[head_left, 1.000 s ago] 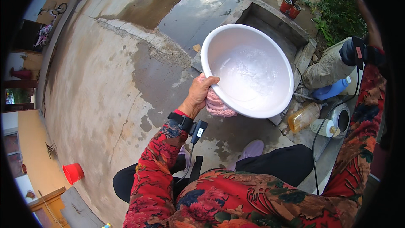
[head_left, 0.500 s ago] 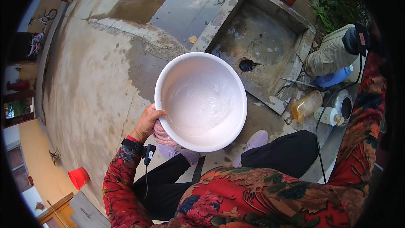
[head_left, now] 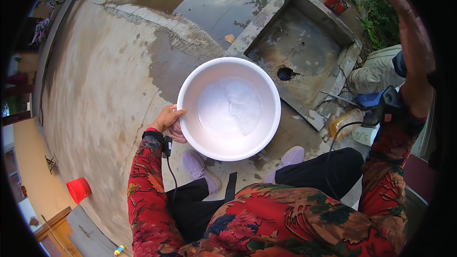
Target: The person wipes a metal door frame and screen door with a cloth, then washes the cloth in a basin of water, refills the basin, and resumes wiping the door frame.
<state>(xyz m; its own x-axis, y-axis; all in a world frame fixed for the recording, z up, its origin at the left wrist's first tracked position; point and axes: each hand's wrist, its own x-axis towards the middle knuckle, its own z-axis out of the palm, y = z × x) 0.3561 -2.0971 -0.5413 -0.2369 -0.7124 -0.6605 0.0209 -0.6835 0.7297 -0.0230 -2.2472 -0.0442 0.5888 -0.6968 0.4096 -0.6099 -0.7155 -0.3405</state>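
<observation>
Our left hand (head_left: 167, 116), arm reaching forward, grips the basin (head_left: 228, 107) by its left rim, thumb on top, cloth (head_left: 177, 134) bunched below. The basin is just off the near edge of the sink (head_left: 263, 18). Our right hand (head_left: 402, 7) is raised; its grip we cannot tell.

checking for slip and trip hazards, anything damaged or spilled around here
The concrete trough has a cracked, crumbling right rim, leaving its edge uneven. Past its left side, a puddle stands; whether it spilled is unclear.
</observation>
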